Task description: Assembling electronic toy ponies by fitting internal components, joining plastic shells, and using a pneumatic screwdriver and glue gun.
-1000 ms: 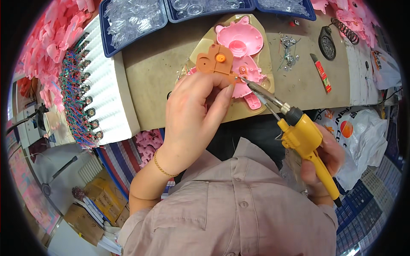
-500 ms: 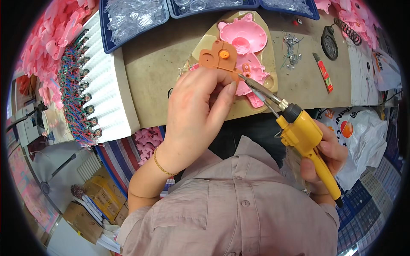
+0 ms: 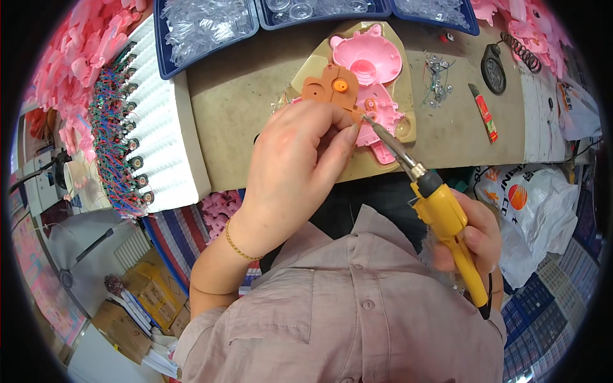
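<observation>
My right hand [image 3: 476,233] is closed round the yellow handle of a gun-shaped soldering iron [image 3: 444,214]. Its metal tip points up and left, ending beside my left fingertips. My left hand [image 3: 300,153] is closed in a pinch at the lower edge of a brown, lobed plastic piece [image 3: 329,96] with an orange round part on it. What the pinch holds is hidden by the fingers. Pink toy shell halves [image 3: 367,57] rest in a tan holder [image 3: 407,102] on the bench, just behind and right of the brown piece.
Blue bins [image 3: 211,54] of clear plastic parts line the bench's far side. To the left, a white foam tray [image 3: 172,140] carries wired round parts [image 3: 115,140]. At right lie small wired pieces [image 3: 438,80], a red-and-green cutter knife [image 3: 484,115] and a black coiled-cord item [image 3: 493,68].
The soldering iron has tilted more upright, and its rear has swung down and left with my right hand. My left hand keeps its pinch. The whole view has shifted slightly.
</observation>
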Motion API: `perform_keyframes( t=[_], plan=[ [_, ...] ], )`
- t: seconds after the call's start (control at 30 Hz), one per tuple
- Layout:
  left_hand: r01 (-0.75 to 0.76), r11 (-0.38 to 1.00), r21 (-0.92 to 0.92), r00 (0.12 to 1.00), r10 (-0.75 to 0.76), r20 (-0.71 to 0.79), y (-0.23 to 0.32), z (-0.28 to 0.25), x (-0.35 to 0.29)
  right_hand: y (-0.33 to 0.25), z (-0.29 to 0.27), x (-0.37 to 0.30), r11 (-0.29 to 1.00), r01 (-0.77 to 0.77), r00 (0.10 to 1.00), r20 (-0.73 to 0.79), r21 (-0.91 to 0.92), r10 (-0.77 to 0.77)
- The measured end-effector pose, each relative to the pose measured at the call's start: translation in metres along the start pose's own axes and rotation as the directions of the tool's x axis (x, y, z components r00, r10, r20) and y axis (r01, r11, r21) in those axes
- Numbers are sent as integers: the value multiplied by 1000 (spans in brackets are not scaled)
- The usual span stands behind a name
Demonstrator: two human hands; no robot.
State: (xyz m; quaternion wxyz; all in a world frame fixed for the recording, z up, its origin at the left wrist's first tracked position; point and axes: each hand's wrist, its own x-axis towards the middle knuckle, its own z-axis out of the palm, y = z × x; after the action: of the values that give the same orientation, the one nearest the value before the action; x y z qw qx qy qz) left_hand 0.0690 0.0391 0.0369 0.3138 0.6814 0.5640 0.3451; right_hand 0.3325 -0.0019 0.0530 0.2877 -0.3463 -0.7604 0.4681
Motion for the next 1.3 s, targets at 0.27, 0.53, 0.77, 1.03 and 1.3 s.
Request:
perform_keyframes(
  t=[0.27,0.53,0.77,1.03,1.3],
  plan=[
    [30,999,33,999,-31,38,2,-3,1,23,0,-14,989,129,990,-64,67,-125],
    [47,999,1,998,-47,49,8,-5,8,12,-9,-9,976,216,946,-247,-4,-210],
    [105,994,15,994,-105,15,14,-3,0,22,-82,-21,999,42,477,-879,17,-6],
    [148,989,-22,989,-148,7,5,-6,-7,46,-165,33,991,-136,531,-845,-16,59],
    [-10,1000,9,998,10,55,9,0,12,103,-97,10,788,-244,496,-625,566,603]
  ],
)
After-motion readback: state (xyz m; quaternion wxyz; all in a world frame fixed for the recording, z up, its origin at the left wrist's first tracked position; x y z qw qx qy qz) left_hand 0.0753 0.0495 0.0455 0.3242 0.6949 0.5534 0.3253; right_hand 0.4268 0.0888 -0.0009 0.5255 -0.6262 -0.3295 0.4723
